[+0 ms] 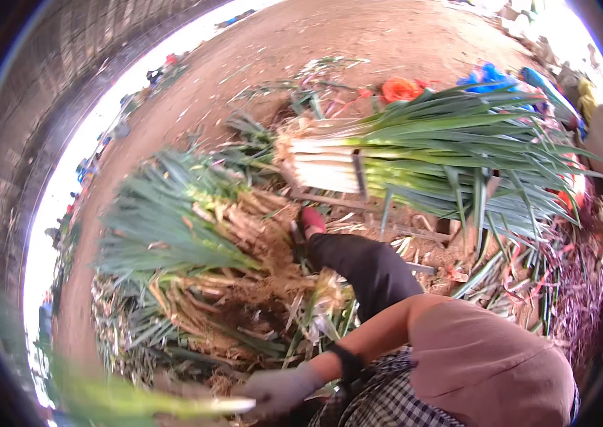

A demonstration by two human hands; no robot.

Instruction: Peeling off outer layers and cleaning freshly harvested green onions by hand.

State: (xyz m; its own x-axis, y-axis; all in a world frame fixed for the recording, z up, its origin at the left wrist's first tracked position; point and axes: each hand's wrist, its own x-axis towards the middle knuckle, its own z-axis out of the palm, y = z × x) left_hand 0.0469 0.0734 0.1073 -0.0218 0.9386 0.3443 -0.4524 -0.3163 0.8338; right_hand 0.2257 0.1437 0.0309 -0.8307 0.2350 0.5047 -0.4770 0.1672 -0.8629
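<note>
My right hand, in a pale grey glove with a dark band at the wrist, is low in the middle, right beside the white end of a long green onion; its fingers are blurred and partly behind the stalk, so their grip is unclear. That stalk is smeared toward the lower left. My left hand cannot be made out. A loose heap of untrimmed green onions with brown, dirty roots lies left of my leg. A large, neater bunch with white stems lies across a low frame farther forward.
My red shoe is beside the heap. Orange netting, blue plastic and purple scraps are at the right. Onion trimmings cover the nearer dirt floor. A curved wall runs along the left.
</note>
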